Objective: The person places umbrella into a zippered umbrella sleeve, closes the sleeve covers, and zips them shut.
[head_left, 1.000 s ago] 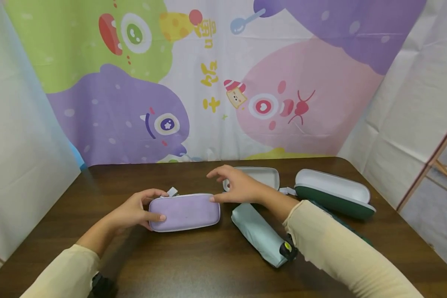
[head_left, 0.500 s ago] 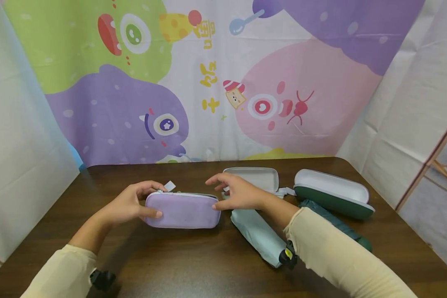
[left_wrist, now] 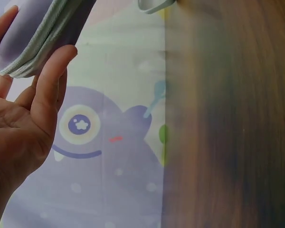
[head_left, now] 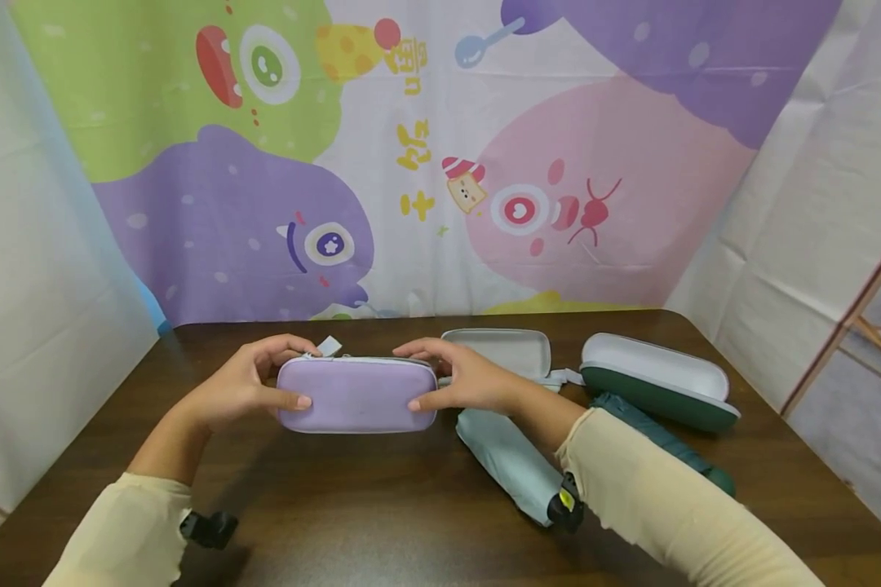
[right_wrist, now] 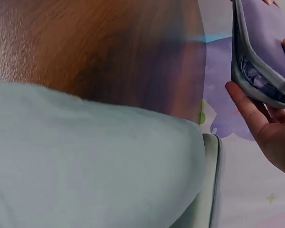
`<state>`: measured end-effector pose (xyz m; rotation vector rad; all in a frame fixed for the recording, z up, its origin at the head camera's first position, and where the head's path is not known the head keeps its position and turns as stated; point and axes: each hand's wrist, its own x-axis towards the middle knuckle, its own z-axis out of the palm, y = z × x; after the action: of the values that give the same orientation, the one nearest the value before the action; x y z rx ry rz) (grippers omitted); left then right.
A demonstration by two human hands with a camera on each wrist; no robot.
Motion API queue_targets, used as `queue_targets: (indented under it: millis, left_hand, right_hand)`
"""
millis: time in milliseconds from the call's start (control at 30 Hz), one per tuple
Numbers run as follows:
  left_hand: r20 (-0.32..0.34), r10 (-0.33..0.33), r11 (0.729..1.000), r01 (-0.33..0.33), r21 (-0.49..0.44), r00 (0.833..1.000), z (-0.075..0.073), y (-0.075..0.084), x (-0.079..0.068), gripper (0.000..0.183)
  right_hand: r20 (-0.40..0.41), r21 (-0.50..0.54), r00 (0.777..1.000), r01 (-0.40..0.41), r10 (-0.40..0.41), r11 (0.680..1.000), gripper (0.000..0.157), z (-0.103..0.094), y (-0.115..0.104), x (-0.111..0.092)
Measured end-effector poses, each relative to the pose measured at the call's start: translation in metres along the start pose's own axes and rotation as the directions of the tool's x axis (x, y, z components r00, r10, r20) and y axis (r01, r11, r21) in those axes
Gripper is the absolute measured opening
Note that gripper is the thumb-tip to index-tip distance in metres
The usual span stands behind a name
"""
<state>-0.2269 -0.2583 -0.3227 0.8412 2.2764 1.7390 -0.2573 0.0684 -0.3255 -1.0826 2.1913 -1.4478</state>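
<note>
A lavender zip case (head_left: 358, 398) is held between both hands, raised over the table with its broad side toward me. My left hand (head_left: 244, 387) grips its left end, thumb in front and fingers at the back. My right hand (head_left: 473, 379) grips the right end with the thumb in front. A pale tag (head_left: 329, 346) sticks up by the left fingers. In the right wrist view the zip gapes at that end, and dark purple folded fabric (right_wrist: 256, 76) shows inside. The left wrist view shows the grey zip edge along the case (left_wrist: 42, 40).
Right of the hands lies a folded pale green umbrella (head_left: 510, 465). Behind the right hand an unzipped pale case (head_left: 502, 350) lies open. Farther right are an open dark green case (head_left: 653, 399) with white lining and a dark teal folded umbrella (head_left: 668, 440). A cartoon curtain (head_left: 426, 269) hangs behind the table.
The lavender case has risen off the table and tipped more upright. Both hands have moved up with it, and the right hand has closed in on its end.
</note>
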Motion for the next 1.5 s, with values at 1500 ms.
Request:
queue_targets:
  millis: [1500]
  left_hand:
    - [-0.391,-0.203,0.693,-0.15,-0.705,0.898,0.081,-0.007,0.037,0.073]
  right_hand:
    - [-0.474,0.35,0.869,0.039,0.141,0.936,0.025,0.03,-0.023,-0.01]
